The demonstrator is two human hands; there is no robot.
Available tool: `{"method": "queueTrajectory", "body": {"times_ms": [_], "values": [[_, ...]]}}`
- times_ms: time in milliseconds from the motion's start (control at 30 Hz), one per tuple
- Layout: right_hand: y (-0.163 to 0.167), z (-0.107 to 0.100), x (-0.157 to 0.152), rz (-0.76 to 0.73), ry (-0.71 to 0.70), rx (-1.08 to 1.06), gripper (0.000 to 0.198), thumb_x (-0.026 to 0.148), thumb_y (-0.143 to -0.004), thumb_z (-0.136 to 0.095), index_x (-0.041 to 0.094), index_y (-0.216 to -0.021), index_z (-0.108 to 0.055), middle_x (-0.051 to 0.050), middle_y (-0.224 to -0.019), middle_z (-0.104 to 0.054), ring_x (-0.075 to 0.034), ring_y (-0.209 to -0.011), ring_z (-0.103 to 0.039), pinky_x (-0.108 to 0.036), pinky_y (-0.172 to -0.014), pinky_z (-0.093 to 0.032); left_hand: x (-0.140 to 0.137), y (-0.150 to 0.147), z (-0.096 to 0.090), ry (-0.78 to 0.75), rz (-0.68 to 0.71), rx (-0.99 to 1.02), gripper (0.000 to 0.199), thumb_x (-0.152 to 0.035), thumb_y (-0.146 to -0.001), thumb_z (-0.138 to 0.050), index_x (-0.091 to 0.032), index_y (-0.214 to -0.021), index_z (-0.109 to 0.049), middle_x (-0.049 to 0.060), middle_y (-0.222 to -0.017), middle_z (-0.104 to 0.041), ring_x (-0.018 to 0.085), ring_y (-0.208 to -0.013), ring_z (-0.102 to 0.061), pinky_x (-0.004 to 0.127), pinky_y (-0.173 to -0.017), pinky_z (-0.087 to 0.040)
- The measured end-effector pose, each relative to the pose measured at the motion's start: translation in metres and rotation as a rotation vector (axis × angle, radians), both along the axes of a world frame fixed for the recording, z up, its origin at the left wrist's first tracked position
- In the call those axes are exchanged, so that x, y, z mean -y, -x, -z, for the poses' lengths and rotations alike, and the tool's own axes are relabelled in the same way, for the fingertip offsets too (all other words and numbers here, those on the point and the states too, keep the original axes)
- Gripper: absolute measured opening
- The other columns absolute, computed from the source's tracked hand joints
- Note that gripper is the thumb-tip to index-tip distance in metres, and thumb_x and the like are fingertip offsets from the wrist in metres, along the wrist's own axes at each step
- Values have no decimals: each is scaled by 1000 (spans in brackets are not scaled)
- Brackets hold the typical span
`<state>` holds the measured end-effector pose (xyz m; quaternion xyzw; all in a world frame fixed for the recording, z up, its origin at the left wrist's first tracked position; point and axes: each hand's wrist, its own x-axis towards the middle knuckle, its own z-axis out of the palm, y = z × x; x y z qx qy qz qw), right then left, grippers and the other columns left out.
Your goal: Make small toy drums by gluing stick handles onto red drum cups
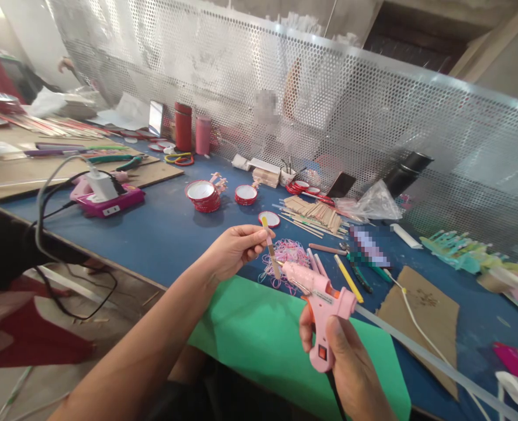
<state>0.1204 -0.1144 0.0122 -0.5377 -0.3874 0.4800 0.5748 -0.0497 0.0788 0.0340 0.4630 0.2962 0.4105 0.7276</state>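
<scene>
Head view: left hand (237, 250) around stick (272, 251), right hand (351, 356) around glue gun (323, 313), tangled loops (296, 251) behind, cardboard (438, 318) rightward

The glue gun (323, 301) looks like smooth, mildly glossy plastic, the flat stick (271, 250) at centre like matt wood. The green sheet (245, 327) along the bottom is smooth, matt and paper-like. Across the top, the perforated screen (224, 76) shines like metal; the bag (379, 202) at right is crinkled, glossy plastic.
</scene>
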Motion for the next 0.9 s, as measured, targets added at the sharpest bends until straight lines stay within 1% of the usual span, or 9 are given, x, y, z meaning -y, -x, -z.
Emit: {"method": "queueTrajectory", "body": {"times_ms": [167, 233, 300, 433, 633, 733, 900], "values": [[-2, 2, 0, -18, -14, -8, 58, 76, -88, -59, 19, -92, -72, -6, -71, -62, -14, -60, -49, -27, -52, -38, 0, -1, -1, 29, -2, 24, 33, -37, -62, -95, -13, -79, -78, 1, -66, -64, 3, -53, -46, 14, -46, -33], [-2, 3, 1, -23, -15, -2, 58, 76, -89, -59, 19, -93, -72, -6, -72, -62, -14, -60, -49, -27, -52, -38, 0, -1, -1, 43, -1, 37, 34, -36, -61, -95, -13, -78, -78, 1, -66, -63, 3, -53, -46, 14, -46, -32], [-3, 3, 2, -29, -9, 8, 58, 76, -89, -59, 19, -92, -71, -6, -73, -62, -15, -61, -50, -27, -52, -38, 0, -1, -1, 49, -2, 43, 33, -35, -61, -95, -12, -78, -78, 1, -66, -63, 2, -53, -46, 13, -45, -32], [-4, 3, 3, -38, -9, 36, 57, 75, -91, -57, 19, -91, -70, -5, -70, -61, -13, -57, -47, -27, -51, -36, 0, -1, -1, 44, 0, 47, 31, -33, -63, -94, -12, -78, -77, 0, -67, -63, 2, -53, -46, 12, -45, -33], [-9, 5, 4, -35, -8, 49, 56, 74, -89, -59, 20, -94, -73, -7, -73, -63, -16, -60, -51, -28, -51, -40, -1, -1, -1, 31, -10, 45, 32, -34, -64, -94, -12, -79, -76, 1, -67, -64, 3, -52, -48, 13, -44, -34], [-14, 6, 3, -43, -4, 62, 50, 72, -87, -62, 25, -95, -76, -7, -71, -63, -19, -59, -54, -33, -50, -41, -2, -1, 0, 16, -14, 39, 30, -33, -66, -93, -12, -79, -77, 3, -68, -65, 3, -52, -49, 13, -44, -35], [-21, 8, 2, -88, -26, 24, 32, 70, -82, -64, 42, -90, -78, -8, -69, -66, -23, -57, -57, -42, -47, -36, -2, 0, 0, 3, -8, 39, 30, -34, -66, -93, -12, -79, -76, 3, -68, -66, 4, -53, -50, 13, -44, -38]]}}
